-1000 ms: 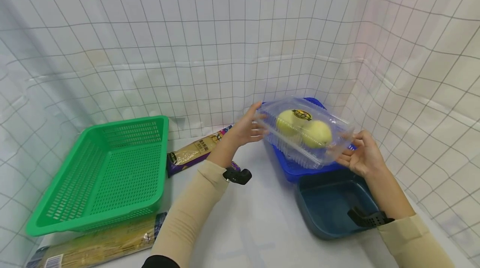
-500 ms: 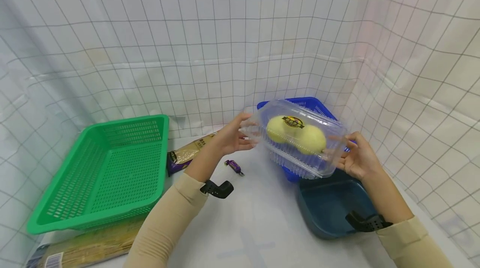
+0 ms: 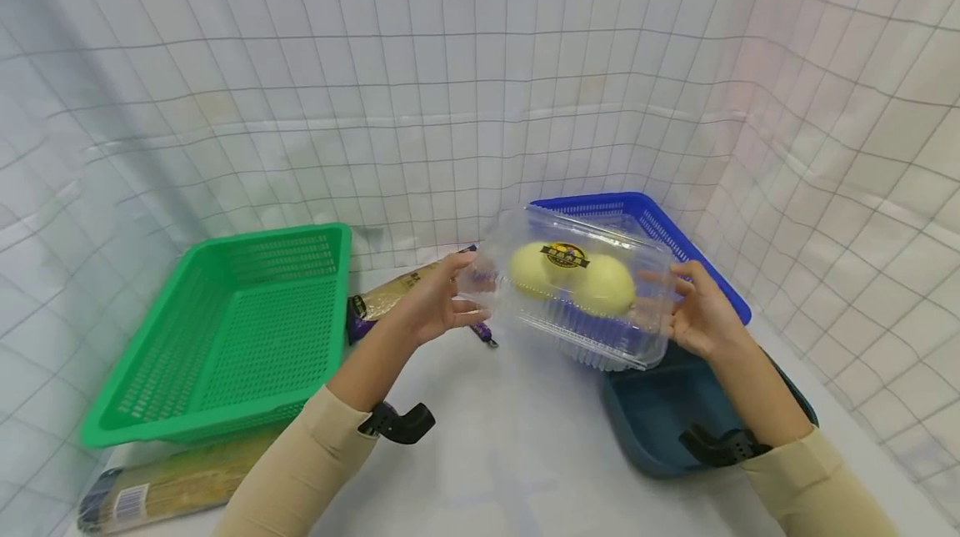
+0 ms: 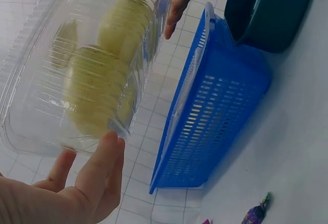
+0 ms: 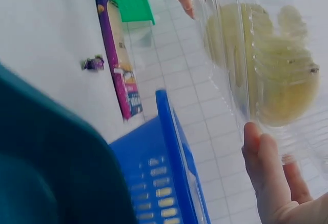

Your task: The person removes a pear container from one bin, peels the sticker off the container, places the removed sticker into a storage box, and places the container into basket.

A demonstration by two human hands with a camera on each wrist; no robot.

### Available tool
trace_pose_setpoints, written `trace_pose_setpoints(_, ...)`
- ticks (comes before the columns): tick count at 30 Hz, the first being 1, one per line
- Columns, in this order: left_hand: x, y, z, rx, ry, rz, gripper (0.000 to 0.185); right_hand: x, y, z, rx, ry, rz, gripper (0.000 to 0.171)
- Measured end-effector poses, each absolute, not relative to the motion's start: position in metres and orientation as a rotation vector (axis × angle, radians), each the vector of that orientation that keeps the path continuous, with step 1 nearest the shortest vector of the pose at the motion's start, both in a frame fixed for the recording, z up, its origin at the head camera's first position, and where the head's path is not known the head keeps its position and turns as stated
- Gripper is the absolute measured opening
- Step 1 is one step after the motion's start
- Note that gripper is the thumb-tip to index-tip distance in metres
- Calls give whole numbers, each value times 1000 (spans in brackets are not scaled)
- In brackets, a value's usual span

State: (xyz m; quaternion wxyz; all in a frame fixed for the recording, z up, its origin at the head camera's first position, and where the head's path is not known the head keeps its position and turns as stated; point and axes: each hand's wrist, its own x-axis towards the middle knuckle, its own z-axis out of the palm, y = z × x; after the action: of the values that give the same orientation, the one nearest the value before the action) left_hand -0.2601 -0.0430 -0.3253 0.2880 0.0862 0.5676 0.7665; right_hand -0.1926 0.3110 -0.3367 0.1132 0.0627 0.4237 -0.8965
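Observation:
A clear plastic clamshell box [image 3: 622, 349] is held up between both hands, tilted, with an oval black and yellow label on its lid. Inside it lie pale yellow-green round fruits [image 3: 603, 285]. My left hand [image 3: 435, 301] grips the box's left end, fingertips and thumb at its edge. The opposite end is gripped by my right hand [image 3: 705, 316]; in the right wrist view, its fingers [image 5: 269, 165] press against the ribbed plastic. Behind and partly below the box stands a blue slotted basket [image 3: 663, 224], where the left wrist view shows something yellow through the slots.
A dark teal tub [image 3: 667, 412] stands under my right forearm. At the left is a green basket [image 3: 262, 337], with a long pack of noodle-like sticks [image 3: 195, 479] in front. A gold and purple packet [image 3: 386, 297] and a purple wrapped candy [image 3: 483, 333] lie in the middle.
Both hands have brought the box left and slightly toward me, away from over the blue basket, more of which now shows. The view has shifted slightly.

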Motion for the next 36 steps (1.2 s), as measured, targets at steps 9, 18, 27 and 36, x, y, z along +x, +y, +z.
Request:
trace_pose_setpoints(9, -232, -70, -338, 159, 1546, 2109, 65, -189, 278, -338, 204, 1393, -2661, 31)
trace_pose_setpoints(18, -205, -93, -351, 81, 1582, 2215, 72, -180, 233, -347, 137, 1642, -2659, 44)
trace_pose_setpoints(27, -185, -113, -360, 110, 1674, 2236, 71, -178, 204, -359, -5, 1906, -2642, 55)
trace_pose_setpoints(36, -165, -125, -368, 60, 1706, 2276, 68, -173, 180, -374, 53, 1894, -2786, 30)
